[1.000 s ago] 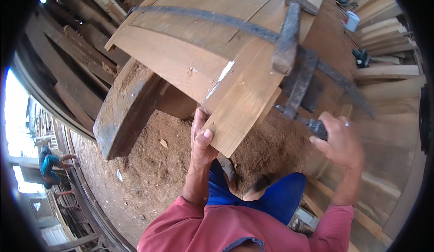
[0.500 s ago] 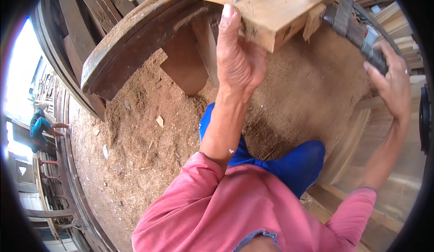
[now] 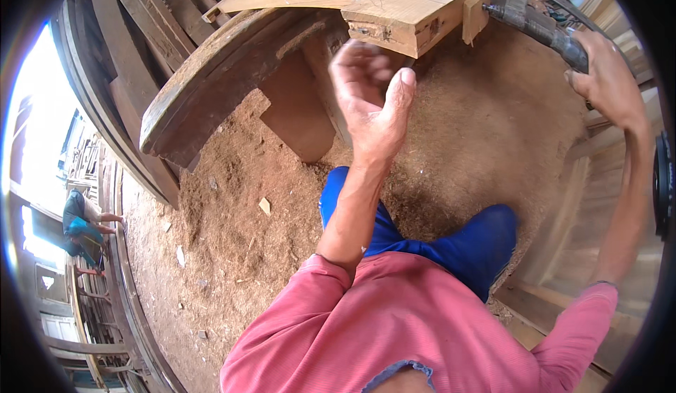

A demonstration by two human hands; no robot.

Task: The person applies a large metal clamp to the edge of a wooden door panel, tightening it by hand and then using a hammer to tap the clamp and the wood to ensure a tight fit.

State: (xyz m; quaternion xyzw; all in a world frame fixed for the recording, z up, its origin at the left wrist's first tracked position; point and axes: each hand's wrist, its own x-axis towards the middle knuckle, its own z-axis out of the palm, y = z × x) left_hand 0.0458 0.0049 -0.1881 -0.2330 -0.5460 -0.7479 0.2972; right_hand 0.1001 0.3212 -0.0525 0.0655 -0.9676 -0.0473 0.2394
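A thick light-brown wooden board (image 3: 415, 13) lies across the workbench at the top of the view. A small wood block (image 3: 474, 16) sits against its right side, between the board and the screw tip of a dark metal clamp (image 3: 539, 30). My right hand (image 3: 609, 79) is closed round the clamp's handle at its right end. Just below the board's near end is my left hand (image 3: 373, 104), apart from it and holding nothing. Its thumb stands away from the half-curled fingers, which are blurred by motion.
The workbench's curved dark edge (image 3: 211, 83) runs along the left of the board. Sawdust (image 3: 232, 203) and wood scraps cover the floor round my blue-clad legs (image 3: 468, 252). Planks lean at upper left; stacked timber (image 3: 563, 252) stands at right. Another person (image 3: 84, 227) bends far left.
My left hand has come off the board's near end and dropped slightly, its thumb turning to the right. My right hand has moved up a little with the clamp handle.
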